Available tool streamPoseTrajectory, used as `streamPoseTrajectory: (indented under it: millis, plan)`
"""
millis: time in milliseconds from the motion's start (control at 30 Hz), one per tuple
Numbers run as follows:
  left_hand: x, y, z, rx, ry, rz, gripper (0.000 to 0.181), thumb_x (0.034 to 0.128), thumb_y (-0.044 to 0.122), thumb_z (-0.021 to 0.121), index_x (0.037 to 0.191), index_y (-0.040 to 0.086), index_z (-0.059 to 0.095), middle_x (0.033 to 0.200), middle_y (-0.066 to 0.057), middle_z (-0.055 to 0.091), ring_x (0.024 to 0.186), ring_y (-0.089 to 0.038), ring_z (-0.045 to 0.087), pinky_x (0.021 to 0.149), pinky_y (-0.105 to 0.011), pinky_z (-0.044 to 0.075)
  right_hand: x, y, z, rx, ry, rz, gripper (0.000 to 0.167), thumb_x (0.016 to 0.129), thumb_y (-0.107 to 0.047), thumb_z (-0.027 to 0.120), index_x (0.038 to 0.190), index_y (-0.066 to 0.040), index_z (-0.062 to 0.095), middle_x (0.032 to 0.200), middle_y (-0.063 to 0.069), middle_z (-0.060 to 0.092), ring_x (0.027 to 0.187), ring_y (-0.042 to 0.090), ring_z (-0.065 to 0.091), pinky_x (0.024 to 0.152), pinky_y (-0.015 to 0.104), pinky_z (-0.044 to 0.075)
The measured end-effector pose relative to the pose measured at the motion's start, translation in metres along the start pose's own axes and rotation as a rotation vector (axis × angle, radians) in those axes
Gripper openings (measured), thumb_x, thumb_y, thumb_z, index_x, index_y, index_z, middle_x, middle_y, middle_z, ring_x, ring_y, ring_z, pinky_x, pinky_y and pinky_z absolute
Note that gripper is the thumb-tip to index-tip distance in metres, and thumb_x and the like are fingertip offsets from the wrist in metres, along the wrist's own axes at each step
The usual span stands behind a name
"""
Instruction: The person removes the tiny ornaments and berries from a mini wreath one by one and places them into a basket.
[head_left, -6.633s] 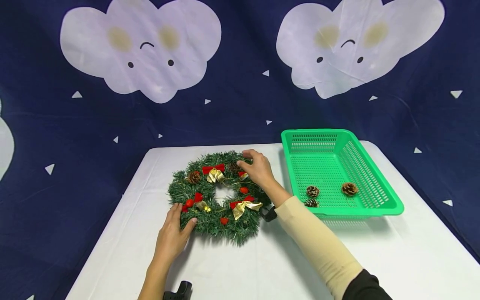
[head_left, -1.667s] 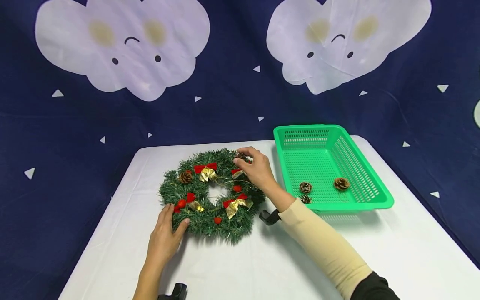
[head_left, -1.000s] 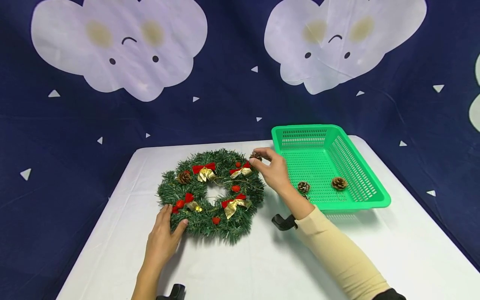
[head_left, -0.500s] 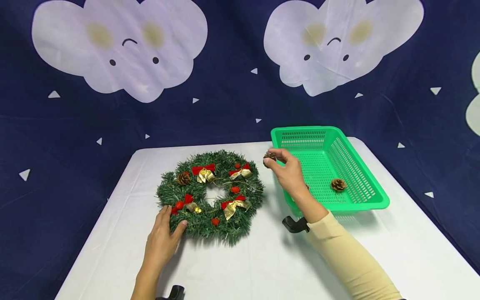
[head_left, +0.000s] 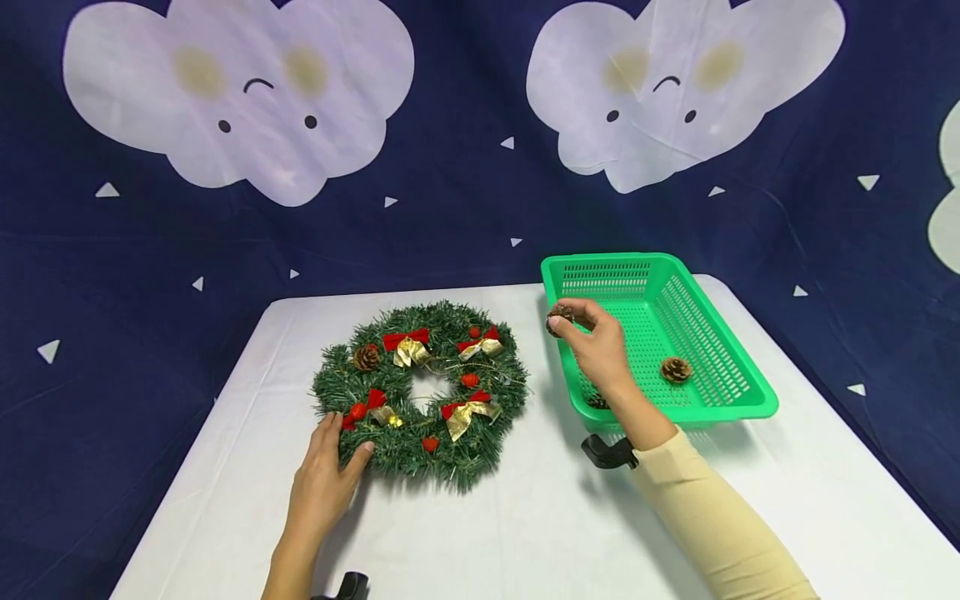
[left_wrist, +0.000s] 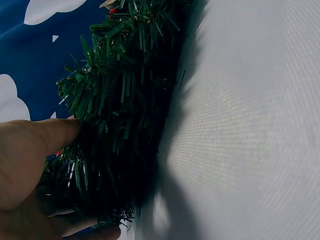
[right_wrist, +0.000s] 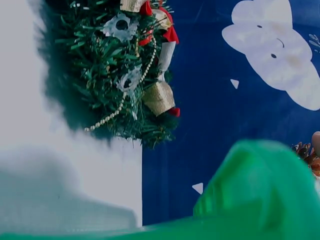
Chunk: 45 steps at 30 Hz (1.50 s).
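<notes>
The green wreath lies on the white table with red and gold bows, red berries and one pine cone at its upper left. My left hand grips its lower left edge, and the left wrist view shows the thumb and fingers around the green tinsel. Over the left rim of the green basket, my right hand pinches a brown pine cone between thumb and fingers. In the right wrist view only a fingertip and part of that cone show at the right edge.
Inside the basket lies a pine cone on the right, with another partly hidden below my right forearm. A dark blue cloth with white clouds hangs behind the table.
My right hand has taken the pine cone off the upper right of the wreath and moved right with it to the basket's left rim. My left hand keeps its grip on the wreath.
</notes>
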<state>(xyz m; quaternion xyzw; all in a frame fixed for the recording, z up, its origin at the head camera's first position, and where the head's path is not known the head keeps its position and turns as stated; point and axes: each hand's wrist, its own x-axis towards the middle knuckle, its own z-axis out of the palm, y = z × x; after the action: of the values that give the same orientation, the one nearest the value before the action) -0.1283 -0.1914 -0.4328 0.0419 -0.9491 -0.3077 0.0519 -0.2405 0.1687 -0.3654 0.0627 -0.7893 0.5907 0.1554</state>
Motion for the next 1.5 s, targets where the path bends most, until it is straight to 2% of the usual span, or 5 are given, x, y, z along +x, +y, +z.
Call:
streamPoseTrajectory:
  millis: [700, 833, 1000, 1333, 1500]
  plan:
    - [0.0, 0.001, 0.0, 0.002, 0.002, 0.008, 0.074, 0.0949, 0.041, 0.053, 0.148, -0.002, 0.023, 0.155, -0.022, 0.02, 0.131, -0.05, 0.035, 0.104, -0.063, 0.033, -0.002, 0.021, -0.029, -0.03, -0.012, 0.058, 0.042, 0.088, -0.031, 0.067, 0.121, -0.005, 0.06, 0.099, -0.013, 0.063, 0.091, -0.002, 0.061, 0.08, 0.019, 0.053]
    - [0.0, 0.001, 0.0, 0.001, 0.002, 0.012, 0.074, 0.095, 0.041, 0.053, 0.148, -0.002, 0.024, 0.155, -0.022, 0.02, 0.131, -0.051, 0.035, 0.104, -0.063, 0.033, -0.002, 0.023, -0.037, -0.053, -0.038, 0.096, 0.044, 0.089, -0.033, 0.065, 0.123, -0.005, 0.059, 0.101, -0.012, 0.063, 0.091, -0.003, 0.06, 0.082, 0.019, 0.051]
    - [0.0, 0.001, -0.001, 0.001, -0.005, 0.003, 0.074, 0.095, 0.041, 0.052, 0.148, -0.001, 0.023, 0.155, -0.021, 0.019, 0.131, -0.05, 0.034, 0.105, -0.063, 0.032, -0.001, 0.023, -0.046, -0.105, -0.083, 0.159, 0.049, 0.09, -0.037, 0.063, 0.127, -0.006, 0.056, 0.113, 0.001, 0.063, 0.093, -0.003, 0.058, 0.09, 0.027, 0.048]
    - [0.0, 0.001, -0.001, 0.003, -0.005, 0.009, 0.075, 0.0952, 0.042, 0.052, 0.148, -0.002, 0.023, 0.155, -0.023, 0.02, 0.131, -0.051, 0.034, 0.105, -0.063, 0.032, 0.001, 0.029, -0.061, -0.17, -0.145, 0.225, 0.053, 0.09, -0.041, 0.061, 0.132, -0.009, 0.053, 0.128, 0.015, 0.058, 0.121, 0.029, 0.053, 0.103, 0.047, 0.042]
    - [0.0, 0.001, -0.001, 0.002, -0.006, 0.007, 0.075, 0.0951, 0.042, 0.052, 0.148, -0.002, 0.023, 0.155, -0.022, 0.02, 0.131, -0.051, 0.034, 0.105, -0.063, 0.032, 0.003, 0.035, -0.066, -0.211, -0.179, 0.233, 0.05, 0.091, -0.04, 0.06, 0.129, -0.007, 0.055, 0.127, 0.017, 0.059, 0.121, 0.033, 0.053, 0.102, 0.05, 0.042]
